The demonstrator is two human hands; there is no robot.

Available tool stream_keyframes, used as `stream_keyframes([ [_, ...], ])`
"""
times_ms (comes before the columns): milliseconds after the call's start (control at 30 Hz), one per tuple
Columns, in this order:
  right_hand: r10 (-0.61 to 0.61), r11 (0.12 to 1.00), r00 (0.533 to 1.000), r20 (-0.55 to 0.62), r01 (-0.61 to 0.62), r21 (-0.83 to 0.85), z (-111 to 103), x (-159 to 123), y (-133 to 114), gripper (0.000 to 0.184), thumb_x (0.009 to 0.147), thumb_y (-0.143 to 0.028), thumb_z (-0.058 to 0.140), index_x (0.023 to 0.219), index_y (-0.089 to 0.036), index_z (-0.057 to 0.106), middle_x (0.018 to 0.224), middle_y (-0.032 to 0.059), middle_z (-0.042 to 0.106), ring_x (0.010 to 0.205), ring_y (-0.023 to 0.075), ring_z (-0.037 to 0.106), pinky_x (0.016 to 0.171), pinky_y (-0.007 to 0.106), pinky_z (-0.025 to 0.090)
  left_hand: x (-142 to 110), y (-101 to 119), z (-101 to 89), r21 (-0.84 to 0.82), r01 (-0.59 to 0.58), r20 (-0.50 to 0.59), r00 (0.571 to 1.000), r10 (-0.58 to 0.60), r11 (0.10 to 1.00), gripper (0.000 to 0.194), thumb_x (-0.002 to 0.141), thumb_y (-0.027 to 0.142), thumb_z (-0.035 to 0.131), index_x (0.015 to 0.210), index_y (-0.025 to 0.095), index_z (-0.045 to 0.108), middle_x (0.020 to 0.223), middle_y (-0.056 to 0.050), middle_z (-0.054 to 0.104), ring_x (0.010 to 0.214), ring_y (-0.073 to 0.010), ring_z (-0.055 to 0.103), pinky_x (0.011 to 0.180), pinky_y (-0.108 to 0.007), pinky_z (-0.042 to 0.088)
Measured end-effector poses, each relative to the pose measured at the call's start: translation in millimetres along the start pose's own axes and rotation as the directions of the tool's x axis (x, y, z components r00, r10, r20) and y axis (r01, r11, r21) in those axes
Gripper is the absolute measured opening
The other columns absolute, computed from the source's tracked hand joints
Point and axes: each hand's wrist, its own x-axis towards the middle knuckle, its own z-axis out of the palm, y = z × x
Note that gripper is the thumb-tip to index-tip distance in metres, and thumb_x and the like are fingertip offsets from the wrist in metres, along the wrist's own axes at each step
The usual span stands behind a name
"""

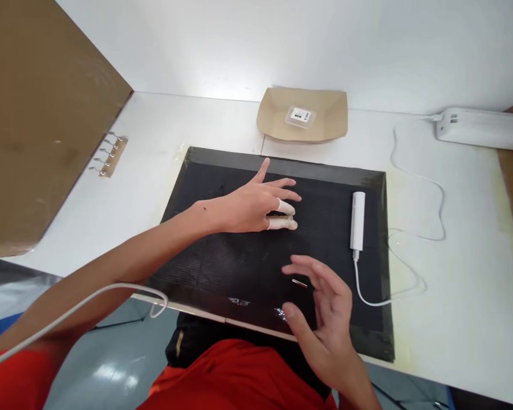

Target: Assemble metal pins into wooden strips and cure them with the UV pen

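- Left hand, bare but for two covered fingers: reaching in from the left, forearm slanting across the near left corner of the mat; back of hand up, fingers pointing right; three bare fingers spread toward the far side.
- White finger covers, two: on the thumb and index finger of the left hand, their tips close together; a yellowish-brown patch visible between them; whether anything is clamped there, cannot tell.
- Right hand, bare: raised at the near edge of the mat, palm turned leftward, fingers bent, thumb well apart from them; open, gripping nothing visible.
- Small, thin, shiny silver-and-reddish rod: seen in the gap between right thumb and fingers, apparently lying on the mat.
- Black rectangular mat, ribbed in part, with taped borders: on the white table, under both hands.
- White cylindrical device: on the mat's right part, white cable at its near end.
- Tan cardboard tray: beyond the mat, holding a clear plastic box with white label.
- Brown cardboard strip with metal hooks: left of the mat.
- White elongated power unit: far right.
- White cord: passing over the left forearm.
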Motion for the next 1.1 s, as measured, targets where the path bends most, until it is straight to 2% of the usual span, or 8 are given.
stream_keyframes([
  [100,-0.070,0.967,0.997,-0.018,0.064,-0.248,-11,16,-2,0.053,0.096,-0.016,0.063,0.145,-0.027,0.046,0.145,0.0128,0.054,0.133,0.0242,0.057,0.108,0.045,0.054,1,-1,1.0,-0.015,-0.002,0.007,1.000,0.002,1.000,0.014,0.100,0.031,0.069,0.103,0.024,0.082,0.139,-0.008,0.071,0.150,-0.0321,0.049,0.129,-0.069,-0.011],
  [200,-0.163,0.833,0.985,0.049,0.164,-0.528,-25,39,-5,0.037,0.098,-0.023,0.063,0.134,-0.025,0.056,0.144,0.0137,0.055,0.135,0.0285,0.053,0.112,0.051,0.048,1,-2,-0.6,-0.052,0.012,0.016,1.000,-0.012,0.999,0.015,0.100,0.031,0.069,0.104,0.025,0.082,0.139,-0.007,0.072,0.149,-0.0320,0.050,0.130,-0.067,-0.012],
  [333,-0.185,0.672,0.970,0.160,0.243,-0.699,-38,66,-3,0.034,0.102,-0.033,0.058,0.136,-0.026,0.058,0.151,0.0159,0.047,0.139,0.0354,0.047,0.113,0.059,0.044,3,-3,-3.3,-0.088,0.046,0.067,0.997,-0.041,0.995,0.019,0.100,0.035,0.067,0.110,0.024,0.081,0.144,-0.010,0.069,0.150,-0.0333,0.048,0.129,-0.070,-0.009],
  [500,-0.139,0.600,0.957,0.254,0.285,-0.748,-38,79,4,0.037,0.106,-0.040,0.052,0.140,-0.030,0.057,0.157,0.0166,0.035,0.143,0.0396,0.040,0.114,0.067,0.040,7,-5,-7.4,-0.146,0.117,0.145,0.985,-0.096,0.982,0.027,0.100,0.043,0.065,0.115,0.024,0.077,0.150,-0.011,0.064,0.151,-0.0314,0.047,0.130,-0.068,-0.007],
  [633,-0.126,0.617,0.958,0.257,0.278,-0.736,-36,79,7,0.038,0.106,-0.039,0.051,0.140,-0.025,0.060,0.157,0.0186,0.034,0.143,0.0396,0.039,0.114,0.065,0.041,13,-4,-16.0,-0.158,0.170,0.227,0.965,-0.132,0.973,0.038,0.100,0.047,0.064,0.126,0.022,0.072,0.151,-0.013,0.061,0.149,-0.0313,0.049,0.130,-0.066,-0.005],
  [833,-0.110,0.631,0.967,0.229,0.246,-0.735,-38,75,8,0.035,0.106,-0.039,0.050,0.138,-0.027,0.060,0.158,0.0159,0.033,0.144,0.0381,0.038,0.114,0.062,0.041,22,-6,-23.5,-0.133,0.218,0.306,0.937,-0.169,0.967,0.043,0.096,0.047,0.065,0.131,0.023,0.069,0.152,-0.009,0.061,0.144,-0.0320,0.054,0.130,-0.066,-0.006],
  [933,-0.109,0.635,0.970,0.219,0.237,-0.735,-39,74,8,0.035,0.106,-0.038,0.049,0.140,-0.030,0.058,0.158,0.0145,0.033,0.144,0.0375,0.039,0.114,0.063,0.041,24,-9,-22.5,-0.139,0.204,0.295,0.943,-0.156,0.969,0.036,0.094,0.043,0.065,0.125,0.026,0.072,0.147,-0.006,0.065,0.140,-0.0317,0.058,0.130,-0.066,-0.004],
  [1100,-0.080,0.637,0.973,0.215,0.216,-0.740,-39,78,7,0.036,0.107,-0.039,0.048,0.142,-0.033,0.056,0.159,0.0137,0.032,0.145,0.0379,0.038,0.116,0.065,0.039,27,-12,-21.7,-0.111,0.173,0.301,0.944,-0.133,0.979,0.020,0.090,0.037,0.066,0.102,0.027,0.079,0.139,-0.003,0.070,0.136,-0.0334,0.061,0.128,-0.072,0.004],
])
